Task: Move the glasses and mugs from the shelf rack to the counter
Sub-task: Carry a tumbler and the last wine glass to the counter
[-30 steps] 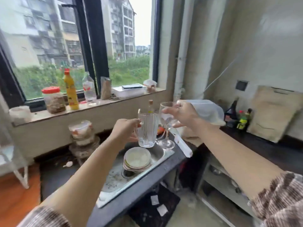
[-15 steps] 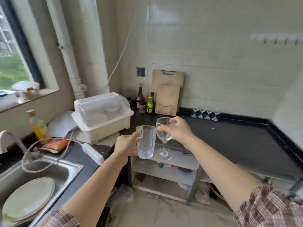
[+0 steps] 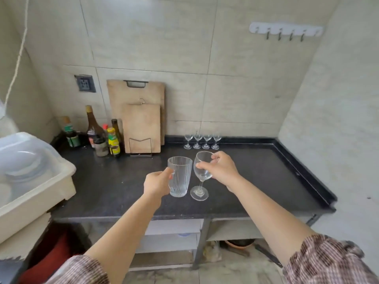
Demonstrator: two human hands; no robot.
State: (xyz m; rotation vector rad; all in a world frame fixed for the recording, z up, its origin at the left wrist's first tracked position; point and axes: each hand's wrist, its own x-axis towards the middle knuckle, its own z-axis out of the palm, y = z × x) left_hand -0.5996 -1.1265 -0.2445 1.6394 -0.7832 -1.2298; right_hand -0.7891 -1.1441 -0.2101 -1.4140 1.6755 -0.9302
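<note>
Fingers (image 3: 168, 174) of the left hand (image 3: 156, 182) wrap the side of a ribbed glass (image 3: 180, 176), while the right hand (image 3: 222, 168) pinches a wine glass (image 3: 202, 170) by its bowl, thumb across the front and fingers hooked at the rim. Both grips look firm. The two vessels sit side by side, close to touching, over the middle of the dark counter (image 3: 266, 181), the wine glass tilted. Whether either base has met the surface cannot be told. Four small stemmed glasses (image 3: 202, 141) stand in a row by the back wall. The step in hand looks like the set-down. The next move likely calls for righting the wine glass, lowering both onto bare counter a little apart so they do not knock, then easing the fingers off.
</note>
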